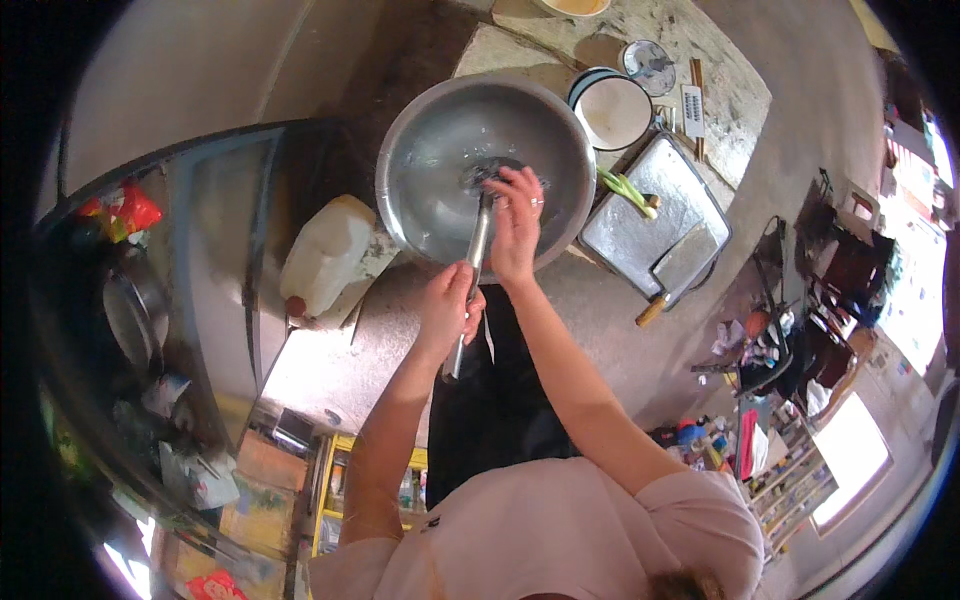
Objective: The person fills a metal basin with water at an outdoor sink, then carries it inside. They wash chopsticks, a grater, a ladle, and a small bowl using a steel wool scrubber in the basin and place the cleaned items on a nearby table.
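Observation:
A wide steel basin with water in it stands in front of me. My left hand is wrapped round the metal handle of a long ladle, which slants down into the basin. The ladle's dark head lies low in the basin, partly behind my right hand. That hand reaches over the basin's near rim with its fingers apart and somewhat bent, beside the head. Whether the fingertips touch it I cannot tell.
Right of the basin, a metal tray carries a cleaver and green onion. Behind it are a white enamel pot, a lid, a grater and chopsticks. A plastic jug stands left.

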